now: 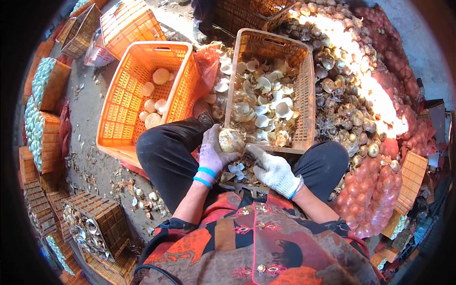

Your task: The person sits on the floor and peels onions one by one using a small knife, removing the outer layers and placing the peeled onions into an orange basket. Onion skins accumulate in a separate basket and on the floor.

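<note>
My left hand (213,151), in a pale lilac knit glove with blue bands, holds a brownish onion (231,140) above the near edge of a worn crate of onion skins (312,117). Close on the onion's right side is my right hand (272,167), in a dirty white knit glove, fingers curled; whether it grips a small tool is hidden. An orange plastic crate (103,131) beside my left knee contains several pale peeled onions (153,120). White and tan skins (263,107) fill the bottom of the worn crate.
Unpeeled onions (356,117) are heaped at the right, beside red mesh sacks of onions (379,196). Crates of pale peeled onions (34,124) line the far left. A crate of skins (96,221) stands at lower left. Another person's leg and shoe (200,32) show at the top.
</note>
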